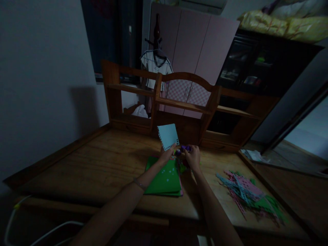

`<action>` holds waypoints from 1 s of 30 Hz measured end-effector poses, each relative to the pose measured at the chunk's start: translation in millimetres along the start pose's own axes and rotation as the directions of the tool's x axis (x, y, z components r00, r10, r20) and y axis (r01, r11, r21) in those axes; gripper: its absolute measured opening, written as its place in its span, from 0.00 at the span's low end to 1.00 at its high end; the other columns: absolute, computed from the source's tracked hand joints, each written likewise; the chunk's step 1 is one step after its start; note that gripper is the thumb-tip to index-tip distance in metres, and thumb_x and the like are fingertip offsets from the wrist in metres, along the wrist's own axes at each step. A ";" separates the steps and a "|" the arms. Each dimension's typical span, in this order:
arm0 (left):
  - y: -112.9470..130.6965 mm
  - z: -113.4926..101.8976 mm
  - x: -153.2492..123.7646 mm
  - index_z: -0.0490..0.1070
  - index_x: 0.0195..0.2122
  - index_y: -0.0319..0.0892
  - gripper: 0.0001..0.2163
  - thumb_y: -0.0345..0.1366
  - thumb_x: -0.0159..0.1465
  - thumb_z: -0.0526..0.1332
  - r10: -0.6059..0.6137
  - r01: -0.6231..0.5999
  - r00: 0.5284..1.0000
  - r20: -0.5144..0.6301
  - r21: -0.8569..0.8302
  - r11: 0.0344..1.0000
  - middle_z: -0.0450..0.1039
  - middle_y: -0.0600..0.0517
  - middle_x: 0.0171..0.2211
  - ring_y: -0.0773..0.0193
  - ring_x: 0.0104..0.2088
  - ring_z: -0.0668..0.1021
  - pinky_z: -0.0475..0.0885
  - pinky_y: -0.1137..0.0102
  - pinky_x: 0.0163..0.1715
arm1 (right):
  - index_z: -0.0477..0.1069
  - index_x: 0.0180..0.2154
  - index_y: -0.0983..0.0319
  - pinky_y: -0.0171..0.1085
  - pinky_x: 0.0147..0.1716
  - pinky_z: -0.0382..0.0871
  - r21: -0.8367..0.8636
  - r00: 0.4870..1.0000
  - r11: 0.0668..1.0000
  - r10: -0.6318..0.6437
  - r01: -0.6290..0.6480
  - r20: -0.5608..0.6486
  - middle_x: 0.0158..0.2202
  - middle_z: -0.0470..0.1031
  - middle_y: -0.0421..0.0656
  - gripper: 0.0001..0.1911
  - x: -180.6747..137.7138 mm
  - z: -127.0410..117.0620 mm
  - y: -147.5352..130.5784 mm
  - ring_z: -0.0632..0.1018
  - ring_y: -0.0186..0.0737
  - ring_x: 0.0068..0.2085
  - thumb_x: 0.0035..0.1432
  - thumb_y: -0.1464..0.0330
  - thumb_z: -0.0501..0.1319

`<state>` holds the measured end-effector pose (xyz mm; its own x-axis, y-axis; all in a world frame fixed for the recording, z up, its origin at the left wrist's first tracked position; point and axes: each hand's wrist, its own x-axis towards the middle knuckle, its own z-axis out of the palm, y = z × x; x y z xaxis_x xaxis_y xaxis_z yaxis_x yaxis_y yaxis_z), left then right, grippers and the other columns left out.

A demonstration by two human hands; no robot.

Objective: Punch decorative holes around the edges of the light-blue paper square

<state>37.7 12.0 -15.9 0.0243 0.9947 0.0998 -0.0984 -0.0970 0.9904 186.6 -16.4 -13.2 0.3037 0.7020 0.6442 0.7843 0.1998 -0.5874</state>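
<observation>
A pale blue sheet of paper (168,135) with small notches along its edges is pinched at its lower corner in my left hand (167,154). My right hand (193,158) is closed around a small purple object, which looks like a craft hole punch (186,148). The punch is close to the paper's lower right corner; dim light hides whether they touch. Below my hands lies a stack of green paper (162,179) with tiny pale cut-outs on it and a pink edge showing underneath. Small dark and green items between my hands are too blurred to name.
A heap of pink, blue and green perforated paper strips (249,193) lies at the right on the wooden desk (102,164). A wooden shelf unit (184,102) rises along the desk's back. A wall (51,85) stands on the left.
</observation>
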 end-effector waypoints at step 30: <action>3.9 0.9 -0.9 0.69 0.19 0.39 0.22 0.55 0.55 0.54 0.037 -0.037 0.999 0.035 -0.013 0.999 0.62 0.55 0.12 0.69 0.15 0.65 0.62 0.73 0.21 | 0.74 0.31 0.62 0.36 0.34 0.63 -0.172 0.973 0.976 -0.099 0.136 0.209 0.31 0.73 0.46 0.09 -5.7 9.7 7.4 0.72 0.42 0.33 0.50 0.64 0.59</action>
<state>38.1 10.7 -12.1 0.0549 0.9886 0.1400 -0.1117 -0.1332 0.9848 185.5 -12.3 -26.0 0.1045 0.8063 0.5822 0.8994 0.1732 -0.4013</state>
